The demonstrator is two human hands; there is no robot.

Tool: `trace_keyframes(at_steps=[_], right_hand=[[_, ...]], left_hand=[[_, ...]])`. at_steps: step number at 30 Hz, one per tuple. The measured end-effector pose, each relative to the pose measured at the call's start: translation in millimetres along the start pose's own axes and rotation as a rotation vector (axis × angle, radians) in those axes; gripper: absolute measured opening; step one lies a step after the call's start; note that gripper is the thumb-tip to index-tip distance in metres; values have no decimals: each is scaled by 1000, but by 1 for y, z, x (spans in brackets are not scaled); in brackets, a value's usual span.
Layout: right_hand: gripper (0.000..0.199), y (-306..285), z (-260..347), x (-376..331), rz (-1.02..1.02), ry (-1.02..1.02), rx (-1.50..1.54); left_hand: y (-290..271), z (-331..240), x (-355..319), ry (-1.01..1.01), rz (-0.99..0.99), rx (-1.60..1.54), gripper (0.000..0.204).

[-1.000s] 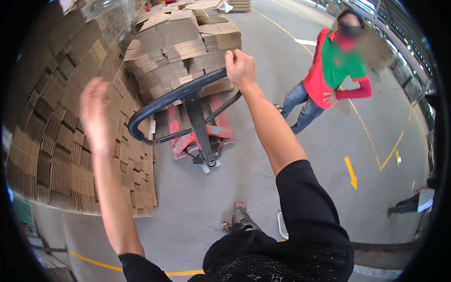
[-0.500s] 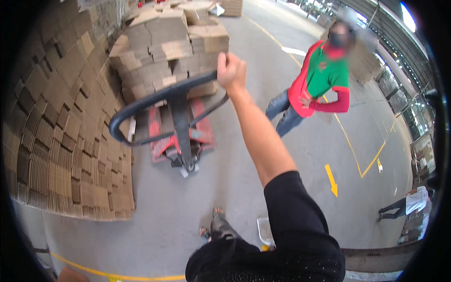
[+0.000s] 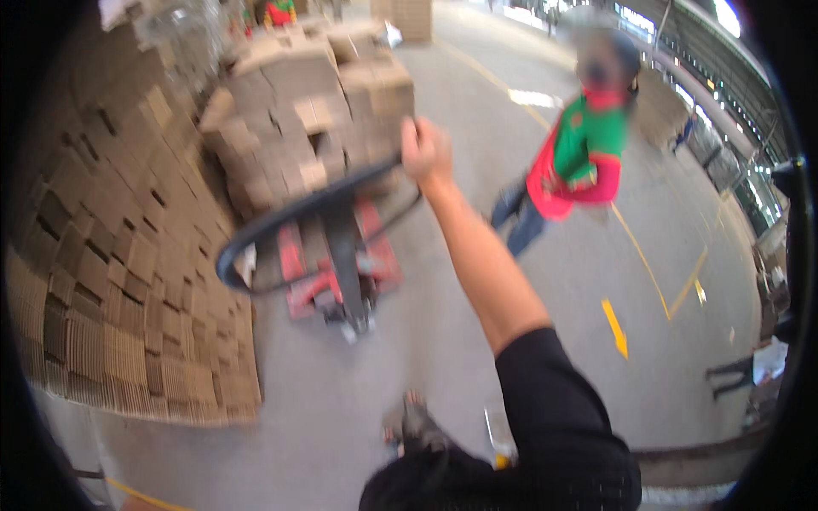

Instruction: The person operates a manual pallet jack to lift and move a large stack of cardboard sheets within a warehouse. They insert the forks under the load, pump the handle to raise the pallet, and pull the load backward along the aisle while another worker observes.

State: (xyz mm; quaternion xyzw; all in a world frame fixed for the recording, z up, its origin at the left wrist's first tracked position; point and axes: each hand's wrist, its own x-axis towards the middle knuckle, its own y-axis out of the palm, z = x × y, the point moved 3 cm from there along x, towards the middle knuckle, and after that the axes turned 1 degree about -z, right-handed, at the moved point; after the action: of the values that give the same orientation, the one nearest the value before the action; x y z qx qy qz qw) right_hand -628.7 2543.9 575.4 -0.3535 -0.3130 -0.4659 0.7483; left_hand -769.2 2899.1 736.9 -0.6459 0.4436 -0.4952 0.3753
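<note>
In the head view, a red pallet jack on the floor is being held by its loop handle, the right hand being wrapped around its right end, probably for leverage. Cardboard is seemingly being borne on the forks. The left hand's grip, not showing, cannot be told.

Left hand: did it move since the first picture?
Yes. The left hand was raised in front of the tall cardboard stack on the left; now it has moved away from there, out of view. Where exactly, I cannot tell.
</note>
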Motion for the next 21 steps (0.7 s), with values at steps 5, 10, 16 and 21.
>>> trace_keyframes(at_steps=[5,10,16,21], right_hand=[[36,4,-6,-2,-45,35,7],[37,0,0,-2,-14,118,9],[36,-1,0,-2,-21,158,7],[37,0,-1,-3,-7,194,10]], left_hand=[[-12,2,-7,53,-79,36,39],[-54,3,-36,135,-377,-18,38],[88,56,-104,-591,-1003,-493,37],[321,34,-194,-1031,-142,-918,32]])
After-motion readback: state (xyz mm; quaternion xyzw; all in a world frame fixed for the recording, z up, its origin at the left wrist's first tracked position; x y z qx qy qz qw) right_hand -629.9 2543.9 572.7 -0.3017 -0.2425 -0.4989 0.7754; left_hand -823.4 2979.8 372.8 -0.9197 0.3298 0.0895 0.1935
